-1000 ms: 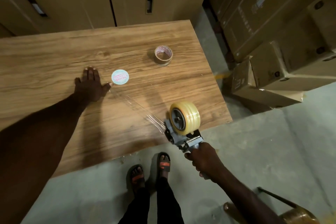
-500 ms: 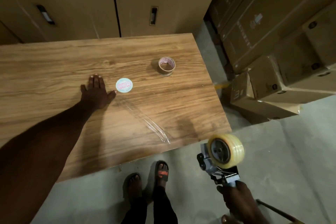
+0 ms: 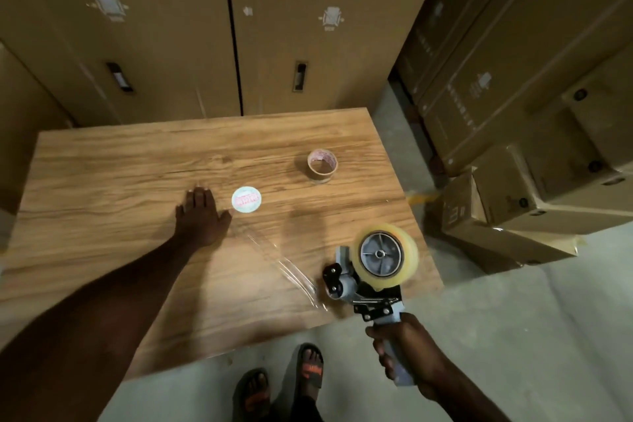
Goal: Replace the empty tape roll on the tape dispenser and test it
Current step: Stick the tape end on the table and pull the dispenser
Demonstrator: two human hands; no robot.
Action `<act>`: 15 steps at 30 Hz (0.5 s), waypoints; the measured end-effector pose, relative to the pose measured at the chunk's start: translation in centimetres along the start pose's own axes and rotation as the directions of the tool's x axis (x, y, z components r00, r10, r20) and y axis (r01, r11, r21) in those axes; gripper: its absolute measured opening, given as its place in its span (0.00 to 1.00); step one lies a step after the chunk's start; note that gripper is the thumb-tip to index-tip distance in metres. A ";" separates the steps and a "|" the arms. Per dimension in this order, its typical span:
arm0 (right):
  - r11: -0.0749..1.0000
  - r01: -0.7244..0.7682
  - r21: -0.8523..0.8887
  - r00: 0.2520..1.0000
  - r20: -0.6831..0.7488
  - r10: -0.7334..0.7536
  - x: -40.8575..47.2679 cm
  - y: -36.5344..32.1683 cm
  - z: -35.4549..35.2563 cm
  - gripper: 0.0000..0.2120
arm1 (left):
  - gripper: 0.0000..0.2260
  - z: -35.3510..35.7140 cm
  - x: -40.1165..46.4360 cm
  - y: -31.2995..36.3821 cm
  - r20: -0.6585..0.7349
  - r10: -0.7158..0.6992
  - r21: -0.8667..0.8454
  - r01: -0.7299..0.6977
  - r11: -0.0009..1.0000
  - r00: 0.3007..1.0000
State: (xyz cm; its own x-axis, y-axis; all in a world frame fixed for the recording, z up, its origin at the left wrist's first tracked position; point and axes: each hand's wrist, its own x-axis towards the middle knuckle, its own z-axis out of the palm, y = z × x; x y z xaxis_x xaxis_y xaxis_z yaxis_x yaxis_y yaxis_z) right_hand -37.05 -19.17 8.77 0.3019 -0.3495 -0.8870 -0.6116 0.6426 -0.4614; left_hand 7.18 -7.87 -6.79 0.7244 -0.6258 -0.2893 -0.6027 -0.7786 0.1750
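- Right hand (image 3: 409, 351) is wrapped around the grey handle of the tape dispenser (image 3: 368, 279), holding it just off the near right corner of the worktop (image 3: 102, 202).
- Left hand (image 3: 200, 217) lies flat on the worktop, palm down, fingers together and stretched out, gripping nothing.
- Full roll of clear tape (image 3: 387, 255) sits on the dispenser's grey wheel, facing the camera.
- Strip of clear tape (image 3: 281, 262) lies stuck on the wood, running from near the left thumb to the near edge beside the dispenser's roller end; whether it touches the dispenser cannot be told.
- Round printed sticker (image 3: 246, 199) lies flat just right of the left hand.
- Empty cardboard tape core (image 3: 322, 165) stands further back on the worktop, well apart from both hands.
- Tall cardboard boxes (image 3: 291, 27) stand against the far edge, and more stacked boxes (image 3: 534, 134) crowd the floor to the right.
- Two sandalled feet (image 3: 284, 380) stand on the concrete floor (image 3: 513, 336) below the near edge.
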 end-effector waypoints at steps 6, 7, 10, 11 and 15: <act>0.999 0.013 -0.052 0.986 0.166 -0.005 3.1 -6.5 5.7 0.15 | 0.41 1.3 -2.6 1.2 -0.031 -0.001 -0.042 0.000 0.999 1.000; 0.999 -0.004 -0.045 0.980 0.200 0.013 3.9 -7.5 6.6 0.15 | 0.40 1.4 -3.0 1.4 -0.041 0.000 -0.040 -0.001 0.999 0.999; 0.998 -0.053 -0.020 0.956 0.289 0.056 6.7 -10.0 8.8 0.07 | 0.39 2.1 -4.1 1.7 -0.046 -0.006 -0.012 0.006 1.000 0.999; 0.998 -0.058 -0.035 0.952 0.300 0.066 7.7 -10.7 9.3 0.06 | 0.39 2.3 -4.2 1.9 -0.052 -0.018 -0.006 0.018 1.000 0.998; 0.990 -0.099 -0.098 0.930 0.344 0.127 11.5 -13.0 10.5 0.12 | 0.38 2.3 -4.6 2.7 -0.044 -0.058 0.003 0.058 0.998 0.997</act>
State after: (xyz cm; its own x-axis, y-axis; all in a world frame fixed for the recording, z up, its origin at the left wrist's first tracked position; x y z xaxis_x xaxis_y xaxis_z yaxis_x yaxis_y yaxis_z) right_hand -17.97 -24.33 4.38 0.4547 -0.0092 -0.8906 -0.7074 0.6039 -0.3674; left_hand 1.49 -7.00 -7.12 0.7723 -0.5810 -0.2569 -0.5606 -0.8136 0.1546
